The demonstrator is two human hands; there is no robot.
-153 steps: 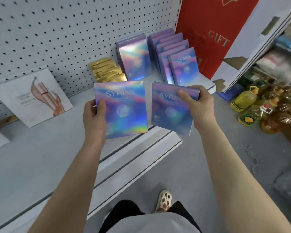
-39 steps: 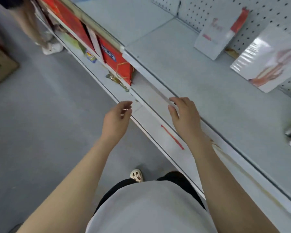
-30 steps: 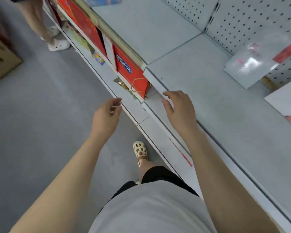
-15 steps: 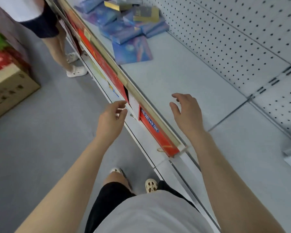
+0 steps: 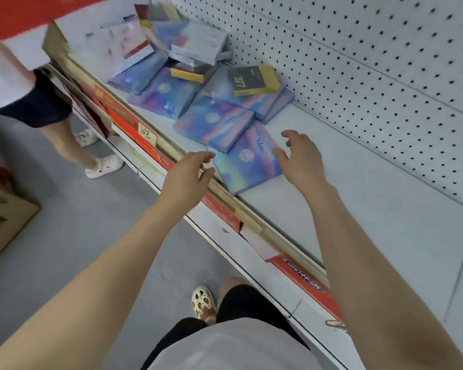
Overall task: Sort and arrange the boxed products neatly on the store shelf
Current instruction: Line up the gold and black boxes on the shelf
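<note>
A loose heap of holographic blue-purple boxes point(image 5: 214, 121) lies on the grey shelf point(image 5: 358, 198), mixed with a black-and-gold box point(image 5: 254, 80) and silver boxes point(image 5: 198, 46) at the back. The nearest holographic box point(image 5: 245, 161) lies flat by the shelf's front edge. My left hand point(image 5: 187, 177) hovers at that edge, just left of this box, with relaxed fingers that hold nothing. My right hand point(image 5: 302, 158) hangs over the box's right side, fingers spread and slightly bent, also with nothing in it.
A pegboard wall point(image 5: 372, 76) backs the shelf. Red price strips point(image 5: 219, 209) run along the shelf's front rail. Another person point(image 5: 38, 102) stands to the left on the grey floor, near a cardboard carton point(image 5: 0, 220). White leaflets point(image 5: 120, 44) lean at the far end.
I have walked along the shelf toward the heap, which was far off before. Both hands, holding nothing, have come up beside the nearest holographic box.
</note>
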